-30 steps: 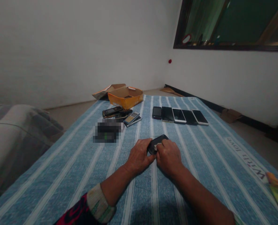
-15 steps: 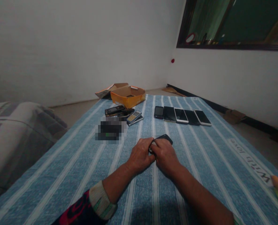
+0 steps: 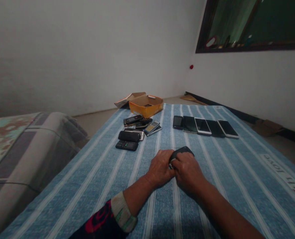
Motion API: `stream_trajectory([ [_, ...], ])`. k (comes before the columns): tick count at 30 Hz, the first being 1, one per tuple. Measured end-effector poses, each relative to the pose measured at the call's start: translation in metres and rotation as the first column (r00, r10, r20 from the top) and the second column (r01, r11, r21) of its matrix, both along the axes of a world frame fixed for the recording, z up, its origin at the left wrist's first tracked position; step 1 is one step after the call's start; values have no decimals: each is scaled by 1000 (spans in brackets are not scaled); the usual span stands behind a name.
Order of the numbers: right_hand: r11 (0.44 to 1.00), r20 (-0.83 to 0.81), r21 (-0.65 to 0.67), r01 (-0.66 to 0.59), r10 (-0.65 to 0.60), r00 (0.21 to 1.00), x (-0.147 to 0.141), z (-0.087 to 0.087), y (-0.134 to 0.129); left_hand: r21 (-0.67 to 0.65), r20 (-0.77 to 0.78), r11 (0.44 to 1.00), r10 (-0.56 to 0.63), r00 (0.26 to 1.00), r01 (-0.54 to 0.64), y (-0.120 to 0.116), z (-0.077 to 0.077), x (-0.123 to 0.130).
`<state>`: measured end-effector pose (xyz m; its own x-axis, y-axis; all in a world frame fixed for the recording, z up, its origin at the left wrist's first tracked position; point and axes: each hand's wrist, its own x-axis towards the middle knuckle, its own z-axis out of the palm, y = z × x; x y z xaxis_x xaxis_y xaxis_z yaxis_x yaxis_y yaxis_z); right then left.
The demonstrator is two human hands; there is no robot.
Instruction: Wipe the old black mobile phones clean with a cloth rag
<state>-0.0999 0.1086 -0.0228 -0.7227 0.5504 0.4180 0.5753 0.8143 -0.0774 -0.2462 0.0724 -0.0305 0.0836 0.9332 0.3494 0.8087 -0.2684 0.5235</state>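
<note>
While the left hand (image 3: 159,168) and the right hand (image 3: 187,173) meet low on a blue-and-white striped cloth (image 3: 239,205), both are closed around a dark mobile phone (image 3: 181,152) from either side, with only its curved upper edge and a small pale spot (image 3: 171,163) showing between them. A dark patterned sleeve (image 3: 100,220) with a cream cuff (image 3: 122,211) ends on the left forearm. Further up the cloth and to the left, a black keypad phone (image 3: 126,145) lies just below a black oblong case (image 3: 128,136), which rests beside a pale phone (image 3: 138,134). Beyond them sits a cluster of small keypad phones, including a silver-and-blue handset (image 3: 151,127) and a dark slider phone (image 3: 132,120). To the right, five phones (image 3: 202,126) lie side by side in a row, some with black faces and some with white frames. An orange cardboard box (image 3: 146,107) stands open at the far end of the cloth, its torn flap (image 3: 129,100) behind it, and a dark-framed window (image 3: 249,26) is set into the white wall (image 3: 249,89) to the right
</note>
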Motion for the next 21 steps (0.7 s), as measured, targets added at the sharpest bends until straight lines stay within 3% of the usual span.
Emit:
stream_trajectory([
  [13,998,-45,42,50,-48,998,0,-11,5,-4,-6,1000,3,1000,-3,0,2,0],
  [17,987,-20,13,161,-161,987,10,-6,17,-16,-25,1000,9,1000,-9,0,2,0],
  [21,935,17,8,355,-355,935,23,-3,31,-11,-23,1000,15,1000,-15,1,0,-1],
])
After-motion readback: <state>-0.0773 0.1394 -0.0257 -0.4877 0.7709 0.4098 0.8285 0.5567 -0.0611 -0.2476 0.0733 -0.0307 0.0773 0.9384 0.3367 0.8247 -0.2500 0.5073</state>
